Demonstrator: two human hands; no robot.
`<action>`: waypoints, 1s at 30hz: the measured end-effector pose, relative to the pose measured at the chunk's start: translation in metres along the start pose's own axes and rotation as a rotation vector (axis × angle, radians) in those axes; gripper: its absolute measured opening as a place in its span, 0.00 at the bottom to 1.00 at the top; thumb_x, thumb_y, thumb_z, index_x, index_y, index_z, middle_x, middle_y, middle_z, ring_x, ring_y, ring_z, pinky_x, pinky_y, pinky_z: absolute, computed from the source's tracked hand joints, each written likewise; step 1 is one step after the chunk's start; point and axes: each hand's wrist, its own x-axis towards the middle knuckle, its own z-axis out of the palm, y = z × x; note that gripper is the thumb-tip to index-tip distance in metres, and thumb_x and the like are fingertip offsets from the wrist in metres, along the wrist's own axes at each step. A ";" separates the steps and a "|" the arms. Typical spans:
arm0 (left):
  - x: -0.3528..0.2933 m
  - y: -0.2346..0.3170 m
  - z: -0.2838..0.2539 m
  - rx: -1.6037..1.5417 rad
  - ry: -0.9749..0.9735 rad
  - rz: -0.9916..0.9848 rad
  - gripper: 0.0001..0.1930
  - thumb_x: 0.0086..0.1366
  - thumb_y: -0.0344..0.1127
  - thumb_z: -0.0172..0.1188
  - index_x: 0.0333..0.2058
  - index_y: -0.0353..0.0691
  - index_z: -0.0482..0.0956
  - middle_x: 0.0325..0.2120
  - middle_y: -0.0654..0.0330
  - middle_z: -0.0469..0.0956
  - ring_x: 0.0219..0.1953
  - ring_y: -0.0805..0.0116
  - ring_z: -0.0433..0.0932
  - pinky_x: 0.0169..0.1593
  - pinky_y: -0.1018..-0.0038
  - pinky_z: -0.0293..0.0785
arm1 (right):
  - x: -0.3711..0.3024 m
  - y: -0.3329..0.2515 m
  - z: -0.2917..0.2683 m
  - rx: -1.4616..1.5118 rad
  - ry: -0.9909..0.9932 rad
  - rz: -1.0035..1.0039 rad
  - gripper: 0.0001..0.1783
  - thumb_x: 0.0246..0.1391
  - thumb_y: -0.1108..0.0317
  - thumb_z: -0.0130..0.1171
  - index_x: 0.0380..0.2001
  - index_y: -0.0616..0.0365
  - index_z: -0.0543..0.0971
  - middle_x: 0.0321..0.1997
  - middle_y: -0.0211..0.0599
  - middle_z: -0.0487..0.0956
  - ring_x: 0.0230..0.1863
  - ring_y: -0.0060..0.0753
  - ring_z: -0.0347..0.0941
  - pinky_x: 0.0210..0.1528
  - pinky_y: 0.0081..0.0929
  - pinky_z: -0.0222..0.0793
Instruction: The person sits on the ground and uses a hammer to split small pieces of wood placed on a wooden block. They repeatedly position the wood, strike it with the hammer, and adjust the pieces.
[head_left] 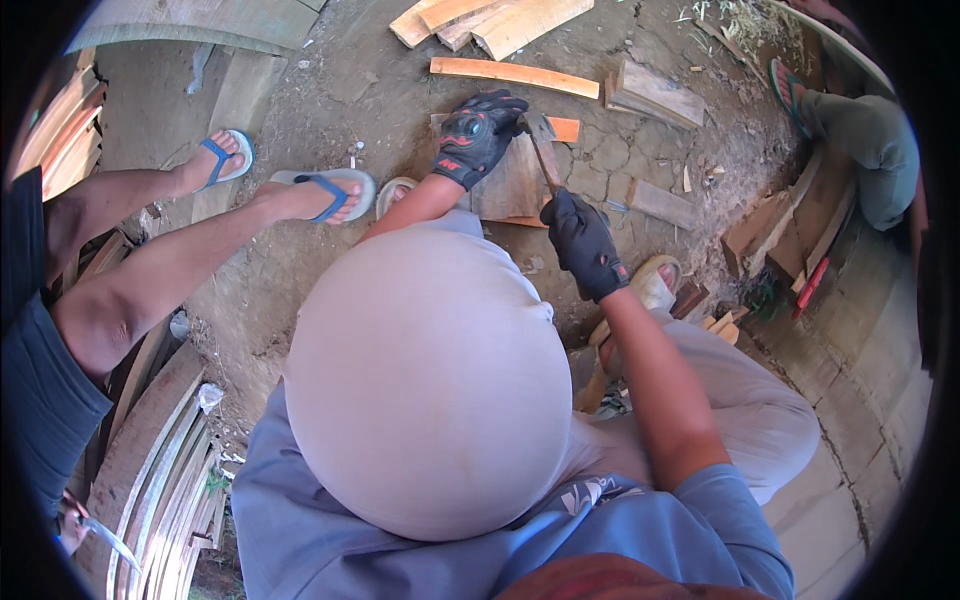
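Note:
My right hand point(583, 245), in a black glove, is closed round the wooden handle of a hammer point(545, 155). The hammer's grey head lies over the far end of a wooden board point(512, 185) on the ground. My left hand point(476, 138), in a black glove with red marks, rests at that board's far left part. Its fingers are bent and point right, toward the hammer head; what lies under them is hidden. An orange-brown wood piece point(564, 130) shows just beyond the hammer head.
My raised knee point(430, 380) in pale trousers fills the middle. Curved wood strip point(515, 76), stacked blocks point(655, 95) and a short block point(662, 204) lie around. A person in blue sandals point(325, 195) sits left; another person's leg point(868, 150) is at right. Curved planks point(160, 480) stand lower left.

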 end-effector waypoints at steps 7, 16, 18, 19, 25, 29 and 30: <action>0.001 0.003 0.004 0.038 0.002 -0.031 0.15 0.69 0.40 0.64 0.53 0.50 0.88 0.55 0.59 0.86 0.64 0.54 0.79 0.70 0.57 0.72 | 0.002 0.001 0.001 -0.063 0.033 -0.049 0.28 0.78 0.50 0.41 0.37 0.56 0.84 0.35 0.48 0.85 0.38 0.58 0.81 0.46 0.49 0.74; 0.001 0.002 0.004 0.016 0.017 -0.017 0.15 0.68 0.34 0.61 0.50 0.44 0.88 0.52 0.52 0.87 0.57 0.49 0.82 0.65 0.57 0.75 | 0.002 0.013 0.003 -0.078 0.056 -0.199 0.27 0.78 0.51 0.42 0.36 0.58 0.82 0.29 0.44 0.80 0.31 0.50 0.79 0.39 0.45 0.73; 0.002 -0.004 0.006 -0.003 0.033 0.005 0.15 0.68 0.34 0.60 0.50 0.44 0.88 0.51 0.52 0.87 0.55 0.49 0.83 0.65 0.57 0.76 | 0.002 0.017 0.005 -0.087 0.064 -0.216 0.27 0.78 0.50 0.42 0.35 0.58 0.82 0.29 0.45 0.80 0.31 0.51 0.78 0.39 0.45 0.72; 0.001 -0.006 0.007 -0.021 0.050 0.002 0.15 0.67 0.33 0.60 0.49 0.44 0.89 0.51 0.52 0.87 0.54 0.49 0.84 0.64 0.58 0.76 | -0.002 0.017 0.004 -0.095 0.073 -0.259 0.27 0.78 0.50 0.42 0.35 0.57 0.82 0.32 0.48 0.82 0.36 0.55 0.79 0.42 0.48 0.73; 0.004 0.003 0.005 -0.012 0.013 -0.034 0.15 0.68 0.33 0.59 0.49 0.46 0.89 0.49 0.53 0.88 0.53 0.49 0.84 0.62 0.59 0.76 | 0.002 0.013 0.008 -0.120 0.072 -0.242 0.26 0.78 0.51 0.44 0.36 0.59 0.82 0.36 0.53 0.83 0.41 0.62 0.79 0.45 0.51 0.72; 0.002 -0.008 0.009 -0.089 0.018 -0.075 0.14 0.68 0.35 0.59 0.49 0.47 0.90 0.49 0.54 0.88 0.53 0.50 0.84 0.62 0.58 0.77 | -0.006 0.008 0.005 -0.091 0.063 -0.352 0.27 0.78 0.50 0.43 0.35 0.60 0.82 0.35 0.53 0.83 0.41 0.63 0.79 0.46 0.51 0.71; 0.003 -0.005 0.008 -0.065 0.011 -0.065 0.14 0.68 0.35 0.59 0.49 0.47 0.90 0.49 0.55 0.88 0.53 0.51 0.84 0.62 0.58 0.77 | -0.004 0.006 0.004 -0.109 0.053 -0.282 0.28 0.78 0.50 0.43 0.35 0.60 0.82 0.35 0.53 0.83 0.41 0.63 0.79 0.46 0.51 0.71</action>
